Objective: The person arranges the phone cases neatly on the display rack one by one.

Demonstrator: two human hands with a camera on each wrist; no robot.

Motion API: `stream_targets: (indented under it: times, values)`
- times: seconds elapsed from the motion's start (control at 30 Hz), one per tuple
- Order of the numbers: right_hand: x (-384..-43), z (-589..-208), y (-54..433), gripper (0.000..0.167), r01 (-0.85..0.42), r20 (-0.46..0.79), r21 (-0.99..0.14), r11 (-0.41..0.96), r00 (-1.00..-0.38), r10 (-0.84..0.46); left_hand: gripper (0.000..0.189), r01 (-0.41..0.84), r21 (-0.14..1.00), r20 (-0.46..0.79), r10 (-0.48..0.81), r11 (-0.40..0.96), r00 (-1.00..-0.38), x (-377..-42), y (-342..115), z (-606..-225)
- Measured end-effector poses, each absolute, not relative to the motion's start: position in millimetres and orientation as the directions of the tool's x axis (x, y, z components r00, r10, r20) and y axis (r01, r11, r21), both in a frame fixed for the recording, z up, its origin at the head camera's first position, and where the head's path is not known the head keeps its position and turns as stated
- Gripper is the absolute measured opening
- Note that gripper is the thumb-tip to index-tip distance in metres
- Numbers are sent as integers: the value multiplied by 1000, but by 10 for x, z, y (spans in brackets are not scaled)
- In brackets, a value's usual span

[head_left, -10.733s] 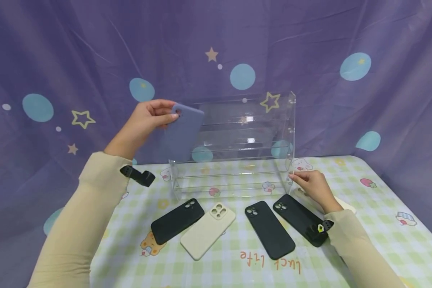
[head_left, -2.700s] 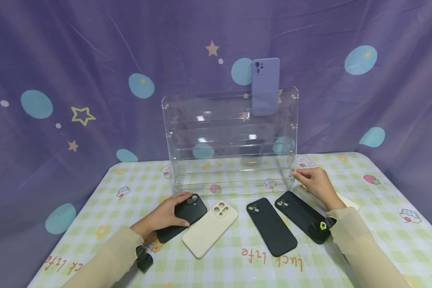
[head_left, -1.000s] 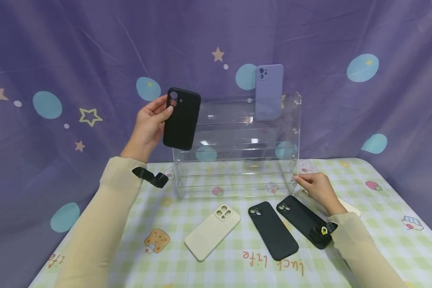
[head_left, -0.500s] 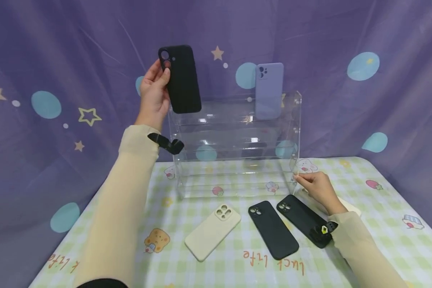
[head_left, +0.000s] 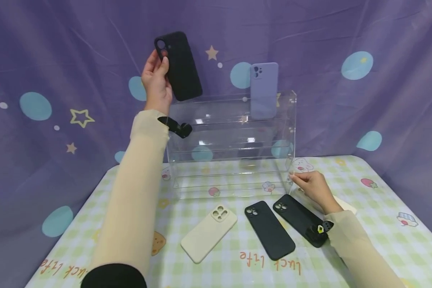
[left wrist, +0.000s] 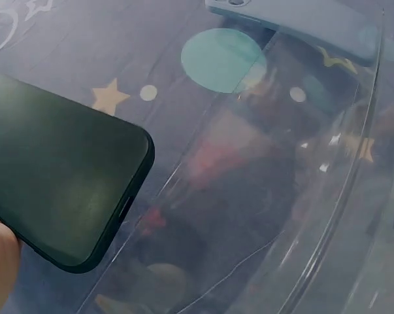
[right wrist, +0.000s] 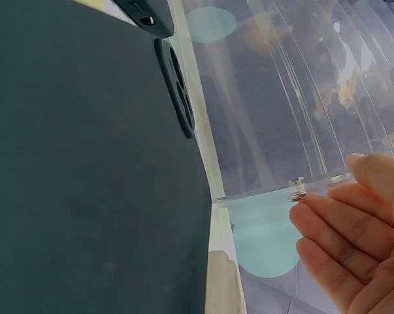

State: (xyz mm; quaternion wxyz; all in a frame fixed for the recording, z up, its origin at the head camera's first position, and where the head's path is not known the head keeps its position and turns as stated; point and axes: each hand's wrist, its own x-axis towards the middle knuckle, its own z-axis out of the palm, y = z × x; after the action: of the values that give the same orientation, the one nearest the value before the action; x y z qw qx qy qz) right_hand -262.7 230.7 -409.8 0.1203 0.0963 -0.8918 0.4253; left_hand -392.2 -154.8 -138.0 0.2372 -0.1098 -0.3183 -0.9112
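My left hand (head_left: 157, 82) pinches a black phone case (head_left: 181, 68) by its camera-hole side, holding it tilted above the top left of a clear acrylic tiered rack (head_left: 230, 154). In the left wrist view the lower end of the black case (left wrist: 72, 170) hangs close over the clear plastic. A lavender phone case (head_left: 264, 92) stands upright in the rack's top tier at the right. With thumb and fingers, my right hand (head_left: 314, 188) grips the rack's right side edge near the bottom; the right wrist view shows the fingers (right wrist: 350, 222) by a metal screw.
On the checked tablecloth (head_left: 129, 224) before the rack lie a cream phone case (head_left: 209, 234), a black phone case (head_left: 270, 230) and another black one (head_left: 299, 220) by the right wrist. A white case (head_left: 345, 205) lies partly hidden behind the right hand. A purple curtain (head_left: 309, 40) hangs behind.
Earlier the left hand brought the lavender case, which came to stand in the top tier. It then picked the black case off the table and raised it above the rack. The right hand stayed.
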Motion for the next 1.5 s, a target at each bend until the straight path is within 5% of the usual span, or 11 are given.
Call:
stream_targets:
  times: [0.63, 0.93, 1.5]
  values:
    - [-2601, -4091, 2283, 34, -266, 294, -721, 640, -954, -66, 17, 352, 753, 206, -309, -556, -929, -3965, -1465, -1557]
    - [-2596, -4086, 2278, 32, -274, 301, -721, 636, -951, -68, 13, 196, 955, 112, -340, -223, -934, -3842, -1480, -1489]
    - [-2632, -4126, 2260, 30, -271, 306, -719, 640, -950, -58, 32, 0, 1000, -6, -316, -19, -949, -3769, -1527, -1481]
